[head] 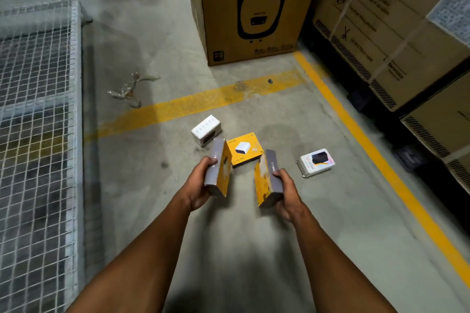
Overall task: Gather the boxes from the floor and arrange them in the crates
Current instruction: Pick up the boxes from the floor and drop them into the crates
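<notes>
1. Centre of frame, above the concrete floor (254,236): left hand (201,185) grips one yellow-and-grey box (219,168) by its grey spine, fingers curled over the far edge. Right hand (287,193) holds a matching box (268,178) the same way. Both boxes are tilted, yellow faces turned inward, clear of the floor and apart from each other.
2. Left on the floor: a third yellow box (244,148) lying flat between and beyond the two held ones; a white box (206,129) just up-left of it; a white box with a dark device print (316,162) to the right, well apart from the others.
3. Handling, judged: small printed-card retail cartons, rigid, sharp-cornered, flat-sided. Probably light, since one hand carries each easily. Smooth card could slip if pinched only at a corner; a hold across the narrow sides looks safest. Contents are likely electronics, so set them down, don't drop them.
4. No crates in view that I can confirm. A white wire-mesh cage (38,122) fills the left edge; whether it serves as a crate I cannot tell.
5. Surroundings: large brown corrugated carton marked AMICA PRO (254,7) top centre, strapped cartons (394,33) upper right, yellow painted floor lines (356,129), crumpled clear plastic scrap (129,91) left of centre.
</notes>
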Motion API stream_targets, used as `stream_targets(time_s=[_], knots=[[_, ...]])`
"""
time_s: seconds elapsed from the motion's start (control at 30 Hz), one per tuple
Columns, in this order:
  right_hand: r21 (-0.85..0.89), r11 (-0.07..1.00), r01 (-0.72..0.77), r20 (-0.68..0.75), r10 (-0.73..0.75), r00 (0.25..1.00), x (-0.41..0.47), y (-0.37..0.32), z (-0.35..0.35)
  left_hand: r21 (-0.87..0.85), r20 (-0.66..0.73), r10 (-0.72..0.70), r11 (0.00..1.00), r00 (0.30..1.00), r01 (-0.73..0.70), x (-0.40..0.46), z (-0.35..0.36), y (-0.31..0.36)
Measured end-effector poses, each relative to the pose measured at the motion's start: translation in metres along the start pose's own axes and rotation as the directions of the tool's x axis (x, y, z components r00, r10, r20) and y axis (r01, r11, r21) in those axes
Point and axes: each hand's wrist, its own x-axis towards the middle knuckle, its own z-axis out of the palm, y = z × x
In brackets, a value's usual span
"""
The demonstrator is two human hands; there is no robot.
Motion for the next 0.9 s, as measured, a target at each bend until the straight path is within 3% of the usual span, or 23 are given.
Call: stream_targets(time_s=[0.13,0.33,0.6,0.9], knots=[[0.249,0.963,-0.104,0.062,0.091,0.994,-0.082,-0.032,0.001,-0.243,0.092,-0.042,0.968,0.995,0.063,-0.072,0.005,0.021],[0.392,0.908,-0.148,0.155,0.093,0.984,-0.215,-0.105,0.025,-0.322,0.192,-0.032,0.942,0.981,0.093,-0.197,0.049,0.078],[0.334,0.929,-0.159,0.146,0.116,0.983,-0.405,-0.230,0.083,-0.281,0.144,0.003,0.959,0.990,0.038,-0.381,0.108,0.188],[0.205,0.978,0.025,0.238,-0.074,0.969,-0.579,-0.395,0.157,-0.195,0.177,0.194,0.968,0.965,-0.159,-0.589,0.193,0.329]])
